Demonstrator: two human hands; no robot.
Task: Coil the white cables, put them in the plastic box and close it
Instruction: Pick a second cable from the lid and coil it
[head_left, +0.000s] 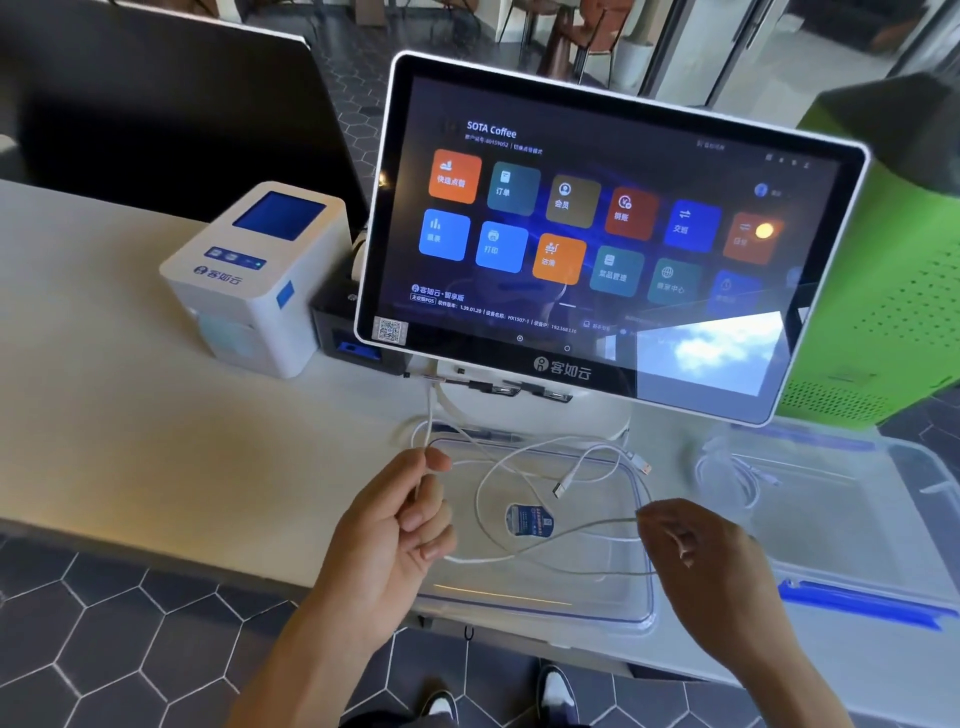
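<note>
A white cable lies in loose loops over a clear plastic lid on the counter, with a blue-and-white tag and USB plugs on it. My left hand pinches one strand of it between thumb and fingers, held up above the counter. My right hand pinches another strand at its fingertips, to the right of the loops. The clear plastic box with blue latches stands to the right, holding another coiled white cable.
A touchscreen terminal stands directly behind the cables, its base close to them. A white label printer and a small black printer sit to the left. A green cabinet stands at the right. The counter's front edge runs below my hands.
</note>
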